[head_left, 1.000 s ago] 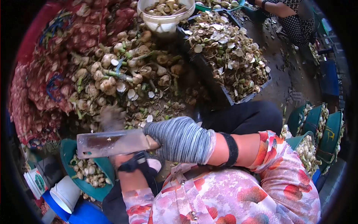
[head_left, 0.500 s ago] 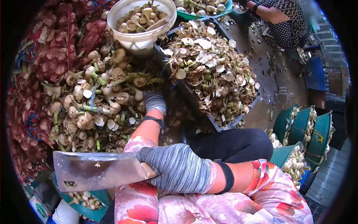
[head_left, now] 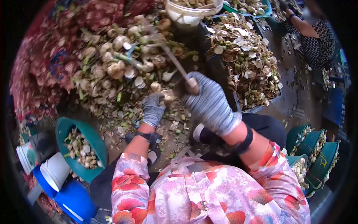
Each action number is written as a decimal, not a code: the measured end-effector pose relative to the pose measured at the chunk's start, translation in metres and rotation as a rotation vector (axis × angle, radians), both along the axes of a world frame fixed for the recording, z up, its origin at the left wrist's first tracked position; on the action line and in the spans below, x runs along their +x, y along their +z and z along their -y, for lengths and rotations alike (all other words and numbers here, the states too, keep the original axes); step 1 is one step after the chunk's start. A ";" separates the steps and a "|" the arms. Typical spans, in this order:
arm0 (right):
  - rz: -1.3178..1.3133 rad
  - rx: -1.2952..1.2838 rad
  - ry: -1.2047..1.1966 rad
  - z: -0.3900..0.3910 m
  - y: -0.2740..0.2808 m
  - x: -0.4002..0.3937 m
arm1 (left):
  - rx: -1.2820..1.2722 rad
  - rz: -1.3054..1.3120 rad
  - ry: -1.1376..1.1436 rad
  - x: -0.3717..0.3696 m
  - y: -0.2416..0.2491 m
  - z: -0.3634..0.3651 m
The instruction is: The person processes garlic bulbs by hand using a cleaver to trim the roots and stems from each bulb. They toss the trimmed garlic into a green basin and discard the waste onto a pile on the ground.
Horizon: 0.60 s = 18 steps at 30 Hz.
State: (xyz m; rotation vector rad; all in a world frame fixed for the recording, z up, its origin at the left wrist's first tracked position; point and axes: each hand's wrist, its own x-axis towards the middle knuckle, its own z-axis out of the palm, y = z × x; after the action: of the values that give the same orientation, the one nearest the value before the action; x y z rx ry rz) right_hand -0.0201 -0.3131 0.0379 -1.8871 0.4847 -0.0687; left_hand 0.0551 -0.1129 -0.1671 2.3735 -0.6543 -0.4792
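The right hand [head_left: 210, 102], in a grey striped glove, was closed around the wooden handle of a cleaver [head_left: 175, 63], whose blade rose edge-on and blurred up and away from the hand, over the heap of untrimmed garlic heads [head_left: 119, 63]. The left hand [head_left: 153, 108], gloved in the same grey knit with a black strap at the wrist, was curled over a single garlic bulb [head_left: 167, 95], pinning it to the littered ground just left of the right hand's knuckles; the two hands lay close together, the bulb between them. Whether the left fingertips fully wrapped the bulb could not be told, as the glove hid them.

Beyond both hands stretched the heap of garlic, with green stalks and white cut faces showing among the heads. Further left of the left hand lay red mesh sacks [head_left: 41, 71] packed with garlic. Past the right hand, a dark crate [head_left: 257, 108] was piled high with cut roots and papery trimmings [head_left: 248, 56], and a white bucket [head_left: 186, 16] stood beyond the tip of the blade. Below and left of the left hand sat a green basin [head_left: 91, 142] holding small trimmed cloves, with a white cup [head_left: 56, 171] and a blue container [head_left: 76, 198] just beside it. To the right of the right arm, stacked green basins [head_left: 317, 149] held more garlic. At the far upper right another person's arm [head_left: 304, 26] reached over a basin.
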 end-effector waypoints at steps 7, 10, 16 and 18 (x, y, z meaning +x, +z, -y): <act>-0.062 0.528 -0.185 -0.008 0.044 0.001 | -0.103 0.033 0.366 -0.025 -0.010 -0.041; -0.016 0.520 -0.198 -0.011 0.044 -0.001 | -0.074 -0.145 0.472 -0.026 -0.016 -0.033; -0.006 0.547 -0.260 -0.014 0.044 0.003 | -0.098 0.049 0.317 0.002 -0.044 0.002; -0.036 0.692 -0.345 -0.010 0.048 0.007 | -0.053 0.061 0.227 0.007 -0.009 0.025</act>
State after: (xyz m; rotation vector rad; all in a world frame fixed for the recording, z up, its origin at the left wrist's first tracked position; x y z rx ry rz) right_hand -0.0129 -0.3031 0.0863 -1.1195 0.7446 -0.0821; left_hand 0.0625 -0.1382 -0.1763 2.3824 -0.4112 -0.2880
